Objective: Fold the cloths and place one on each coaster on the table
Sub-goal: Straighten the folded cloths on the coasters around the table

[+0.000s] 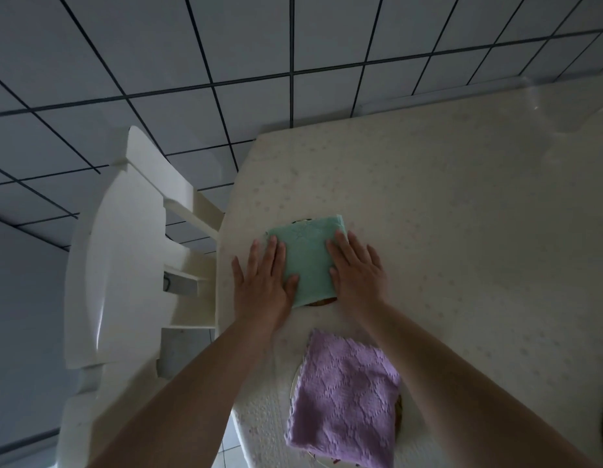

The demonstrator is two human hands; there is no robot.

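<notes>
Mostly, both hands lay flat with straight fingers, left hand [263,282] and right hand [357,270], pressing the green cloth [306,261], whose coaster [322,301] barely peeked out; the purple cloth [344,400] nearly hid another.

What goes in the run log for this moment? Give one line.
left hand: flat on folded green cloth | right hand: flat on it | folded purple cloth: lies on coaster | stage: smoothing

Folded cloths: 2, green cloth [306,261], purple cloth [344,400]; coasters: 2, mostly covered; hands: 2; chair [124,265]: 1
</notes>
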